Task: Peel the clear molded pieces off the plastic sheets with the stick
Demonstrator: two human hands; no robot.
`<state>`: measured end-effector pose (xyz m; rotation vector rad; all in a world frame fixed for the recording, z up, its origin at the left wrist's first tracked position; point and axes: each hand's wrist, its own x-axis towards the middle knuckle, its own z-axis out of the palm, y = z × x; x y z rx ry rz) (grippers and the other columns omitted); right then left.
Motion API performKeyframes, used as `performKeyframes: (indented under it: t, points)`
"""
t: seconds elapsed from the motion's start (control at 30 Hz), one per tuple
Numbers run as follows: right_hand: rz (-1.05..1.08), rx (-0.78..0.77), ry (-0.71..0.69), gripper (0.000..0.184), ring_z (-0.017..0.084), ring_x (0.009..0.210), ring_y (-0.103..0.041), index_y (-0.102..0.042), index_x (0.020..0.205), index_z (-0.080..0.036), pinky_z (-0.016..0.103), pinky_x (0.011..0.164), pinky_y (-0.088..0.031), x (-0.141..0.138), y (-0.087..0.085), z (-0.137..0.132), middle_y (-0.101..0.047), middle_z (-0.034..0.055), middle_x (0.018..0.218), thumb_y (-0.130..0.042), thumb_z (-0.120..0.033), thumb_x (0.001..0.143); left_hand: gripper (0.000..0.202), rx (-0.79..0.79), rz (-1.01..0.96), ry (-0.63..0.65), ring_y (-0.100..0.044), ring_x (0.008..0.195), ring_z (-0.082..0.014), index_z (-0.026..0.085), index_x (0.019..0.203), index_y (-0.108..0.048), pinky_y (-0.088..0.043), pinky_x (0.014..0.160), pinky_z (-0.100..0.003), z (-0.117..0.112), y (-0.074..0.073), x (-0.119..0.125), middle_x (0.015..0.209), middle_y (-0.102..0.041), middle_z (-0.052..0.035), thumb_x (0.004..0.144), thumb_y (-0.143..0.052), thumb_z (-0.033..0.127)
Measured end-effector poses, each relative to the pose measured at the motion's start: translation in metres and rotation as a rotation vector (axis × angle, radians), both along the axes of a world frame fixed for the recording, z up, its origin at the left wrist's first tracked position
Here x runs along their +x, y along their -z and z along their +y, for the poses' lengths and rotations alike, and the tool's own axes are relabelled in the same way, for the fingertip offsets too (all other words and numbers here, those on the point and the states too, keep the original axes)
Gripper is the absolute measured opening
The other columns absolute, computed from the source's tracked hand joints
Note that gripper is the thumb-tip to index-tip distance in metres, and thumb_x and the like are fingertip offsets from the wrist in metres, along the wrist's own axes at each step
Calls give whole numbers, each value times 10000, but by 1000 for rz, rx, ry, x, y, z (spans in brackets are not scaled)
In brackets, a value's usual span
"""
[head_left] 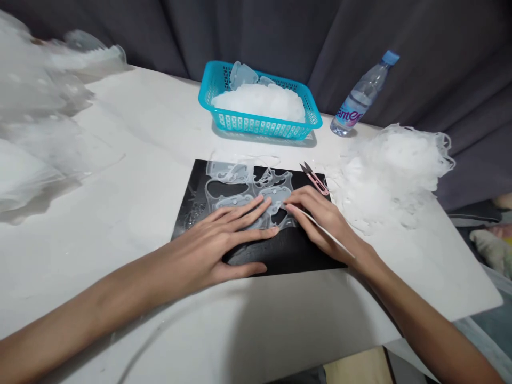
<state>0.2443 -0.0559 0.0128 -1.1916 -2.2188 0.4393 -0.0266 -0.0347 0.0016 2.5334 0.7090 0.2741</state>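
A black mat (280,256) lies on the white table (132,202), and a clear plastic sheet of moulded parts (244,184) rests on it. My left hand (224,240) lies flat on the sheet, fingers stretched out and pressing it down. My right hand (320,216) is closed in a pinch on a thin white stick-like tool (324,232), its tip touching the sheet beside my left fingertips. Small pink snips (316,180) lie just beyond my right hand at the mat's far right corner.
A turquoise basket (260,125) heaped with clear plastic pieces stands behind the mat. A water bottle (362,98) lies to its right. A pile of clear plastic trimmings (396,165) sits at right; more plastic sheeting (36,117) at left. Dark curtain behind.
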Motion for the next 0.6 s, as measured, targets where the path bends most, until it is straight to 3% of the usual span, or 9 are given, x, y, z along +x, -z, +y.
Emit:
performKeyframes:
  t: [0.17,0.23,0.37,0.47,0.6]
  points:
    - [162,50,228,118,194,991,-653,-663,1084,-208,350,910,-532,3,2,9,-680,62,1053,-549,-218,1054,626,-7,-37,-13,-236,1597,-333,446,1551,-471,-323,1263,-532,0,0,-1,1757,-118,6,966,-658,568]
    - [188,29,203,126,188,954,-649,-674,1110,-211,347,885,-538,5,1,5,-675,54,1026,-566,-238,1051,621,-27,-33,-17,-229,1599,-344,454,1540,-484,-314,1265,-541,2,-2,-3,1760,-98,13,958,-671,566]
    - [183,-84,21,194,182,944,-656,-676,1211,-216,331,853,-557,5,1,-13,-672,72,1071,-575,-271,1056,569,-72,16,-35,-240,1597,-376,475,1494,-541,-310,1260,-572,5,-8,-7,1773,-81,29,950,-679,570]
    - [165,-141,-60,207,165,911,-658,-679,1227,-211,308,826,-563,3,5,-22,-668,82,1104,-573,-267,1058,411,-91,-2,-90,-331,1564,-348,465,1403,-647,-352,1247,-551,5,-12,-7,1749,-246,29,997,-631,526]
    - [154,-271,-91,327,134,823,-631,-634,1350,-237,279,801,-554,5,3,-24,-658,30,1006,-639,-268,1024,296,-95,-91,-186,-447,1444,-297,395,1250,-753,-406,1210,-508,7,-14,-4,1565,-492,-19,1039,-568,490]
